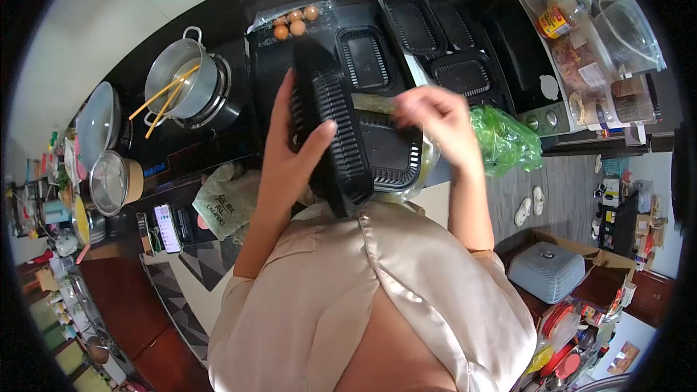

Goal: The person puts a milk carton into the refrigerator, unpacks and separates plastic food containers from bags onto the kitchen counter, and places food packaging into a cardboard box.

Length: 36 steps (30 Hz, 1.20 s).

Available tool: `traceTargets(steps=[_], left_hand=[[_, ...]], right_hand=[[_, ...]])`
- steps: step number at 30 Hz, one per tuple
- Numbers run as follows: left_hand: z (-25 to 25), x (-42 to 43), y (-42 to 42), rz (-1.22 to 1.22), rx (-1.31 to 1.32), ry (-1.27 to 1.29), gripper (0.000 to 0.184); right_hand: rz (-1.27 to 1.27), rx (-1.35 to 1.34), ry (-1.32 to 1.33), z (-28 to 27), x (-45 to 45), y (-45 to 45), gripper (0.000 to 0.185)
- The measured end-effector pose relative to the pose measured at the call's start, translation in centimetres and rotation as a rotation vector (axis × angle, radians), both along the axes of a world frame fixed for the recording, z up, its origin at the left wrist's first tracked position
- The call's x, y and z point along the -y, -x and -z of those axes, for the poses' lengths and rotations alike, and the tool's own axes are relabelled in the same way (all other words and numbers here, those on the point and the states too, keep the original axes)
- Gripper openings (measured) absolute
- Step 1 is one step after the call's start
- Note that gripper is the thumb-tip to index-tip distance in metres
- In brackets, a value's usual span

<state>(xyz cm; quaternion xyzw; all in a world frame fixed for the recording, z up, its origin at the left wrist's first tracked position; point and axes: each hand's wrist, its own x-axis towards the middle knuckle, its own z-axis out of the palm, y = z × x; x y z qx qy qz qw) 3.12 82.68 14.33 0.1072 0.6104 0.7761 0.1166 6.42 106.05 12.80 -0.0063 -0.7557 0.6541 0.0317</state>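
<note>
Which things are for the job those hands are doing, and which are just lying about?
Probably for the job:
Left hand holding a black tray, maybe several nested
Other black trays nearby

Probably just lying about:
Phone
White shoes
Pot on the stove, with chopsticks

- Metal pot (202, 91) on burner (225, 98), two chopsticks (164, 93) leaning inside
- Phone (167, 229), screen lit
- Brown eggs (298, 28) in clear carton (325, 11)
- White shoes (523, 212) on grey floor (566, 181)

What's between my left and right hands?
In the head view, the tilted black container held in your left hand, then part of another black tray, before your right hand.
</note>
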Motion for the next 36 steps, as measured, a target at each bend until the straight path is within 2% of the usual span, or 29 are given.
traceTargets(steps=[1, 2, 3, 4, 6, 10, 12, 14, 17, 18, 21, 22, 24, 26, 28, 30, 32, 34, 36], left_hand=[[0.0, -0.5, 0.0, 0.004, -0.083, 0.053, 0.074], [0.0, -0.9, 0.0, 0.007, -0.167, 0.104, 0.075], [-0.1, -1.4, 0.0, 0.024, -0.195, 0.087, 0.078], [-0.3, -1.6, -0.2, 0.019, -0.197, 0.085, 0.078], [-0.4, -1.8, -0.4, 0.032, -0.115, 0.055, 0.081], [-0.3, -1.9, -0.8, 0.058, -0.058, 0.074, 0.084], [0.0, -2.0, -0.8, 0.071, -0.030, 0.050, 0.084], [0.9, -2.0, -0.5, 0.055, -0.200, 0.098, 0.082], [1.0, -1.6, -0.2, 0.063, -0.124, -0.039, 0.079], [1.7, -1.0, 0.2, -0.003, -0.186, 0.052, 0.077], [1.3, 1.1, 0.3, 0.010, 0.172, -0.411, 0.074], [1.7, 1.9, 0.5, 0.009, 0.172, -0.411, 0.074], [2.6, 3.7, 0.9, -0.130, 0.263, -0.605, 0.074], [4.0, 5.9, 1.3, -0.181, 0.248, -0.536, 0.073], [4.4, 7.4, 1.1, -0.160, 0.255, -0.608, 0.071], [4.3, 7.6, 0.3, -0.193, 0.248, -0.638, 0.071], [4.3, 7.7, -0.5, -0.229, 0.236, -0.668, 0.070], [4.3, 7.7, -1.4, -0.339, 0.265, -0.546, 0.072], [3.2, 7.0, -2.5, -0.367, 0.286, -0.559, 0.072]], right_hand=[[-0.192, -0.027, 0.110, -1.0, 2.5, -0.5, 0.018], [-0.322, 0.020, 0.096, -2.4, 4.0, -0.8, 0.017], [-0.367, 0.023, 0.168, -2.5, 5.0, -0.8, 0.016], [-0.363, 0.045, 0.173, -3.0, 5.5, -0.8, 0.012], [-0.327, 0.109, 0.450, -2.8, 6.0, -1.1, 0.008], [-0.303, 0.123, 0.414, -1.7, 5.3, -1.6, 0.010], [-0.170, 0.032, 0.222, -2.2, 5.5, -2.4, 0.010], [-0.115, 0.016, 0.190, -2.7, 5.8, -2.9, 0.009], [0.045, -0.068, 0.176, -2.6, 5.0, -3.2, 0.008], [0.131, -0.121, 0.168, -2.4, 4.2, -3.2, 0.008], [0.380, -0.192, 0.162, -3.2, 1.5, -2.3, 0.010], [0.436, -0.191, 0.181, -3.4, 0.7, -1.4, 0.012], [0.410, -0.236, 0.003, -3.8, -0.2, 1.1, 0.013], [0.275, -0.215, -0.094, -3.5, 0.6, 4.8, 0.015], [0.127, -0.189, -0.181, -0.9, 1.5, 9.8, 0.018], [0.079, -0.211, -0.534, 2.9, 3.0, 15.0, 0.025], [0.044, -0.118, -0.690, 4.4, 6.2, 17.5, 0.028], [-0.044, -0.098, -0.903, 6.1, 9.1, 18.9, 0.029], [-0.138, -0.029, -1.063, 8.0, 11.3, 20.1, 0.032]])
